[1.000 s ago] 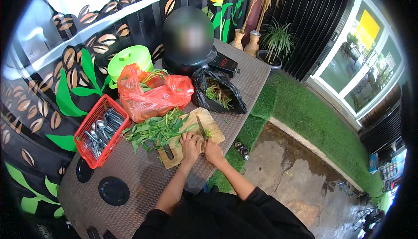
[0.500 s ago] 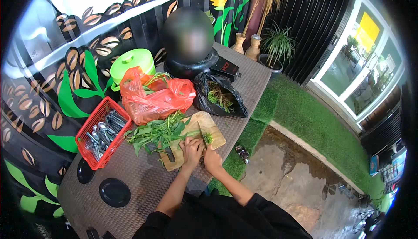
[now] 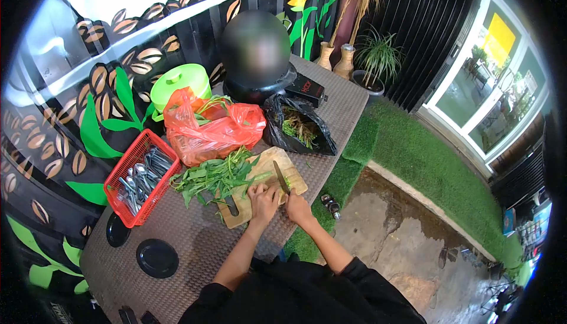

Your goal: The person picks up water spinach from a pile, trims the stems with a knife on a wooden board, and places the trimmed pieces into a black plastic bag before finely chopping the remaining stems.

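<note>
A wooden cutting board (image 3: 273, 163) lies on the woven-textured table. My right hand (image 3: 298, 209) is closed around the handle of a knife (image 3: 279, 173), whose blade points away from me over the board. Just left of the blade, my left hand (image 3: 263, 201) rests on the board with its fingers curled down; whatever lies beneath them is hidden. A little chopped green shows beside the blade, mostly covered by the knife and hand. A heap of leafy greens (image 3: 215, 176) spreads over the board's left side and onto the table.
Behind the board sit a red plastic bag (image 3: 212, 129) and a black bag of plant scraps (image 3: 298, 129). At left are a red basket (image 3: 131, 218) of cutlery and two black plates (image 3: 157, 258). A green lidded container (image 3: 183, 82) stands at the back.
The knife and my right hand have moved slightly right, away from my left hand. The small pile of chopped greens that lay right of the blade is now mostly out of sight.
</note>
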Action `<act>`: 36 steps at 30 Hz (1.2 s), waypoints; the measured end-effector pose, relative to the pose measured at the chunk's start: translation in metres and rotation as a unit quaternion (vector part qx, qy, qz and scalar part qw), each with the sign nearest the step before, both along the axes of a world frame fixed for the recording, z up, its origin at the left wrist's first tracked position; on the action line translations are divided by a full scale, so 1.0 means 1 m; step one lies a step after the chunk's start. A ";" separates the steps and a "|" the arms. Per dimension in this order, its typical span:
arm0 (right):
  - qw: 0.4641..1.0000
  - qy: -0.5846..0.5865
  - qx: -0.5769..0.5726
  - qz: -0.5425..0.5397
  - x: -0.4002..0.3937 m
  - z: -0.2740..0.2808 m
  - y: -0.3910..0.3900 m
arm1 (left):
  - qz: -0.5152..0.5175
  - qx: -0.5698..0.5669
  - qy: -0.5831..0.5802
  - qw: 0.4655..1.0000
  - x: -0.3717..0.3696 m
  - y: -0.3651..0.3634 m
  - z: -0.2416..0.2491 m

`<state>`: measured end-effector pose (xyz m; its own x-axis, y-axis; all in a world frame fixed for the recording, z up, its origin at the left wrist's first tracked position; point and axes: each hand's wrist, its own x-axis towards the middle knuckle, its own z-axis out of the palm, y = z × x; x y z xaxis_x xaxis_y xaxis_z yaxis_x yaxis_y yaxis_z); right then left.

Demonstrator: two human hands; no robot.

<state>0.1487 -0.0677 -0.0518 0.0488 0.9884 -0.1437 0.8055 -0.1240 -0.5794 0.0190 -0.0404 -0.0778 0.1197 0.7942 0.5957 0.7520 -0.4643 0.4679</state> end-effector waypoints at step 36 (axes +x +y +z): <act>0.999 -0.030 -0.012 0.004 -0.013 0.005 0.016 | -0.023 -0.057 -0.013 0.998 -0.006 -0.001 0.008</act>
